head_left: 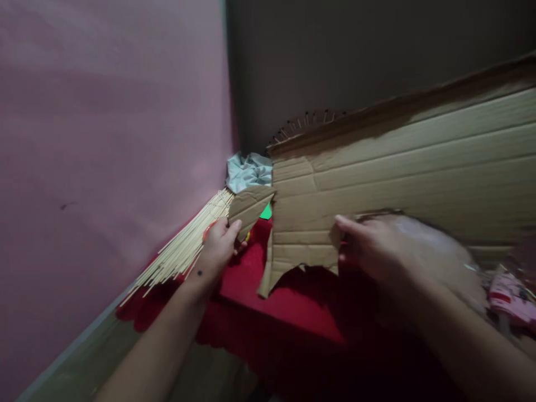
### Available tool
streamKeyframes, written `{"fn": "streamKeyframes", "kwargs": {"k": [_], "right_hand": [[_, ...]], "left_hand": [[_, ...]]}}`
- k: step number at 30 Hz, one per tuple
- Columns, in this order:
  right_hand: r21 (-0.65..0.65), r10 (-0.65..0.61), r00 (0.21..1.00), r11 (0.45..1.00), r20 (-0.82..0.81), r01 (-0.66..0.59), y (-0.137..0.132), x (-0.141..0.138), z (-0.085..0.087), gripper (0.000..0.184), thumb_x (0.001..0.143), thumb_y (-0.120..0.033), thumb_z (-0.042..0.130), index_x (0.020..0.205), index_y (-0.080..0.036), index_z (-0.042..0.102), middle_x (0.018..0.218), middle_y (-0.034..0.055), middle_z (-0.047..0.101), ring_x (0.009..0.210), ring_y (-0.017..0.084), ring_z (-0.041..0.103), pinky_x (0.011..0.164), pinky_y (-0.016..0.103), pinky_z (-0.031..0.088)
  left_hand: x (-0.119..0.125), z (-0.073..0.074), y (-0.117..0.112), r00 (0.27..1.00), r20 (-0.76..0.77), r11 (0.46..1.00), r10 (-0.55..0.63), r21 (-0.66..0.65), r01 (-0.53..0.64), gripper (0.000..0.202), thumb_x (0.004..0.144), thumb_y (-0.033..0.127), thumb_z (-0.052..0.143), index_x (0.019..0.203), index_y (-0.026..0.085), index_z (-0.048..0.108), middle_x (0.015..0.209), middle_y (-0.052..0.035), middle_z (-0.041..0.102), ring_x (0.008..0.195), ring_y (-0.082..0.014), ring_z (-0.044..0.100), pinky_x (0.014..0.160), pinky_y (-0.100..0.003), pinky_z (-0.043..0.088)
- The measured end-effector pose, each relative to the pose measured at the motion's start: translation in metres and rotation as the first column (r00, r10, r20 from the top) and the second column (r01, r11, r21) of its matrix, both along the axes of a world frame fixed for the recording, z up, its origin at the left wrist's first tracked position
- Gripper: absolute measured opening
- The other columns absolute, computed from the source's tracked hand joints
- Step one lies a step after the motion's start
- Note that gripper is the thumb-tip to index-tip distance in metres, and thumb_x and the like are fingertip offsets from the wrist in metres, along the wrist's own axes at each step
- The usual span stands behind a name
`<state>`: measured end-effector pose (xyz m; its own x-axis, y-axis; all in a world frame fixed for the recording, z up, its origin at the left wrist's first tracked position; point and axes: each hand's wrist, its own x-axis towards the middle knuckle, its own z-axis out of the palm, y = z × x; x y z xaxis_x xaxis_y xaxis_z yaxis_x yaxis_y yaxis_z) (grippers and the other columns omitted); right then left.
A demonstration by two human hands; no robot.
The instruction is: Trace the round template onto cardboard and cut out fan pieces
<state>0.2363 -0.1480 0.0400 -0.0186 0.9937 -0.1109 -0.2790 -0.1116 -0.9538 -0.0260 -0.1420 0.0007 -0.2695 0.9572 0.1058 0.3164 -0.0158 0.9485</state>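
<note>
My left hand [218,245] is closed on a small curved cardboard piece [250,207], with the thumb on its near face. A bit of orange [208,229] shows behind this hand and a bit of yellow near its fingers; I cannot make out what they belong to. My right hand [372,243] pinches the lower edge of a large cardboard sheet [402,167] between thumb and fingers. Ragged, curved cuts run along the sheet's lower edge. The small piece's tip lies against or just in front of the sheet's left edge.
A bundle of thin sticks [184,245] lies along the pink wall [104,139] on a red cloth [247,279]. Pale crumpled fabric [250,170] sits in the corner. Dark-tipped sticks [307,118] rise behind the sheet. A pink packet [513,298] is at right, beside clear plastic.
</note>
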Motion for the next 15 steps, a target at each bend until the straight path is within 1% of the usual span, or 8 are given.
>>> {"fn": "streamKeyframes", "kwargs": {"k": [2, 3, 4, 5, 8, 10, 12, 15], "right_hand": [[0.061, -0.054, 0.998, 0.997, -0.022, 0.055, 0.004, 0.010, 0.014, 0.020, 0.063, -0.028, 0.073, 0.054, -0.019, 0.058, 0.050, -0.0010, 0.054, 0.041, 0.009, 0.047, 0.033, 0.020, 0.038], [0.095, -0.103, 0.994, 0.990, -0.028, 0.105, 0.005, 0.014, 0.020, 0.019, 0.062, -0.026, 0.073, 0.053, -0.019, 0.058, 0.048, -0.0023, 0.052, 0.040, 0.007, 0.045, 0.033, 0.018, 0.036], [0.139, -0.188, 0.982, 0.973, 0.013, 0.184, 0.004, 0.017, 0.026, 0.023, 0.061, -0.024, 0.074, 0.049, -0.019, 0.056, 0.043, -0.0034, 0.047, 0.037, 0.007, 0.042, 0.032, 0.018, 0.035], [0.151, -0.202, 0.979, 0.969, 0.020, 0.196, 0.002, 0.019, 0.031, 0.026, 0.061, -0.023, 0.073, 0.045, -0.019, 0.053, 0.039, -0.0039, 0.044, 0.035, 0.006, 0.039, 0.032, 0.018, 0.034], [0.163, -0.212, 0.977, 0.965, 0.027, 0.205, -0.004, 0.021, 0.041, 0.024, 0.057, -0.019, 0.073, 0.042, -0.018, 0.054, 0.039, -0.0034, 0.044, 0.035, 0.006, 0.037, 0.031, 0.020, 0.033], [0.170, -0.214, 0.977, 0.963, 0.015, 0.209, -0.005, 0.021, 0.045, 0.024, 0.054, -0.019, 0.072, 0.040, -0.018, 0.053, 0.039, -0.0035, 0.043, 0.034, 0.007, 0.036, 0.029, 0.021, 0.029], [0.181, -0.211, 0.977, 0.962, 0.021, 0.204, -0.003, 0.022, 0.046, 0.025, 0.054, -0.018, 0.072, 0.039, -0.018, 0.052, 0.038, -0.0040, 0.042, 0.035, 0.006, 0.035, 0.030, 0.020, 0.029], [0.188, -0.187, 0.981, 0.967, 0.049, 0.175, 0.000, 0.022, 0.040, 0.023, 0.056, -0.015, 0.070, 0.040, -0.017, 0.053, 0.037, -0.0046, 0.041, 0.036, 0.005, 0.035, 0.036, 0.019, 0.032]], "left_hand": [[0.000, 0.002, 0.006, 1.000, -0.002, 1.000, -0.008, -0.026, 0.008, 0.020, 0.077, 0.037, 0.049, 0.081, 0.018, 0.046, 0.054, 0.0035, 0.056, 0.040, -0.0099, 0.053, 0.034, -0.017, 0.033], [0.001, 0.003, 0.008, 1.000, -0.007, 0.999, -0.018, -0.042, 0.018, 0.019, 0.077, 0.035, 0.050, 0.080, 0.017, 0.046, 0.050, 0.0042, 0.055, 0.036, -0.0089, 0.050, 0.032, -0.016, 0.031], [0.002, 0.003, 0.010, 0.999, -0.010, 0.998, -0.032, -0.058, 0.031, 0.017, 0.078, 0.034, 0.050, 0.080, 0.017, 0.046, 0.047, 0.0047, 0.054, 0.032, -0.0083, 0.047, 0.031, -0.016, 0.030], [0.004, 0.004, 0.011, 0.999, -0.011, 0.996, -0.049, -0.073, 0.048, 0.016, 0.078, 0.033, 0.050, 0.079, 0.017, 0.046, 0.045, 0.0050, 0.053, 0.030, -0.0080, 0.045, 0.030, -0.016, 0.029], [0.011, 0.002, 0.013, 0.992, 0.006, 0.986, -0.123, -0.113, 0.123, 0.014, 0.080, 0.030, 0.049, 0.083, 0.017, 0.045, 0.046, 0.0038, 0.056, 0.029, -0.0094, 0.046, 0.029, -0.017, 0.032], [0.017, 0.001, 0.015, 0.984, 0.030, 0.975, -0.175, -0.135, 0.178, 0.017, 0.081, 0.030, 0.050, 0.089, 0.016, 0.045, 0.050, 0.0028, 0.058, 0.030, -0.0110, 0.049, 0.030, -0.019, 0.036], [0.024, 0.001, 0.019, 0.972, 0.056, 0.960, -0.228, -0.151, 0.234, 0.023, 0.081, 0.031, 0.052, 0.096, 0.015, 0.046, 0.055, 0.0011, 0.060, 0.033, -0.0115, 0.052, 0.033, -0.021, 0.040], [0.033, 0.004, 0.027, 0.955, 0.091, 0.944, -0.283, -0.151, 0.294, 0.029, 0.083, 0.032, 0.054, 0.105, 0.013, 0.049, 0.071, -0.0033, 0.064, 0.049, -0.0116, 0.059, 0.044, -0.023, 0.048]]}}
